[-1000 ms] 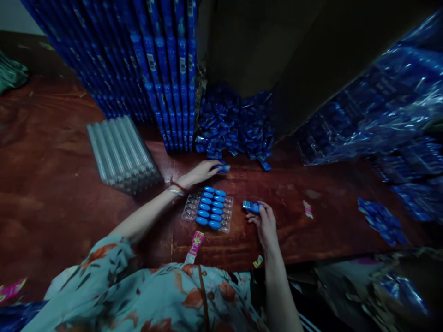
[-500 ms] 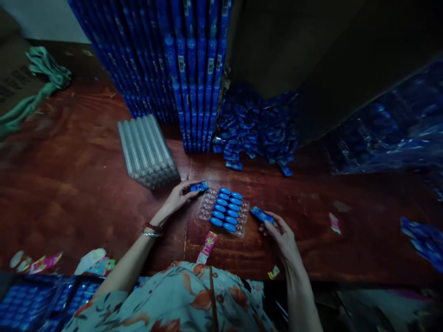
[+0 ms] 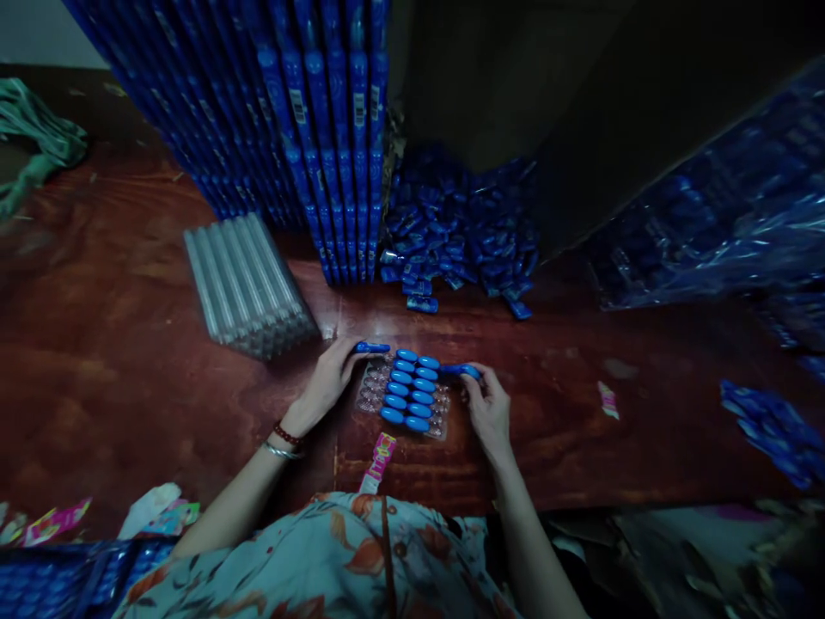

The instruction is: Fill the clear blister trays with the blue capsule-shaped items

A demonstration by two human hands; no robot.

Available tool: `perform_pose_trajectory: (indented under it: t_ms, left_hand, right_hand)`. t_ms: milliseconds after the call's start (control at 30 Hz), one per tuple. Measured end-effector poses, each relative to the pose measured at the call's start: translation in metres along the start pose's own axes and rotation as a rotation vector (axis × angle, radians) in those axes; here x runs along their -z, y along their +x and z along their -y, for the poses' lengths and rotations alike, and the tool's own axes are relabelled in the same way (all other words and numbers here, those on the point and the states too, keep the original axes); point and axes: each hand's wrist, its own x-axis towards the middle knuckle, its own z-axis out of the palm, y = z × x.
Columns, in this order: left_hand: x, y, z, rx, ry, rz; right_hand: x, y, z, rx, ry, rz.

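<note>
1. Left hand: thumb and fingers nearly closed, pinching left blue packet by its outer end, near tray's upper-left corner.
2. Right hand: likewise pinching right blue packet, at tray's upper-right side.
3. Clear blister tray, between hands on wooden table, bearing blue ovals; we judge it light, flimsy, best held by rims.
4. Packets: we expect light, slick wrapping.

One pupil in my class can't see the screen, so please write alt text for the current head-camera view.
A person's left hand and right hand each hold a small blue packet by a clear tray bearing two columns of blue oval pieces on a reddish table. Behind are stacks of blue packs and a heap of blue packets.
</note>
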Motion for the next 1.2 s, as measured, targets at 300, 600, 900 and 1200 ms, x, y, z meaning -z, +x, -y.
perform_pose_trajectory:
  t_ms: [300,600,900,1200]
  left_hand:
    - [0.005,0.019,-0.02,-0.075,0.47,0.492]
    - [-0.009,0.041,-0.042,-0.199,0.613,0.638]
    - [0.03,0.081,-0.034,-0.274,0.382,0.578]
    - [-0.068,0.19,-0.041,-0.143,0.51,0.525]
  right_hand:
    - [0.011,0.012,-0.001,0.445,-0.618,0.224]
    - [0.007,0.034,0.023,0.591,-0.951,0.459]
    - [0.032,0.072,0.033,0.34,-0.425,0.54]
    - [-0.047,0.153,0.023,0.537,-0.629,0.442]
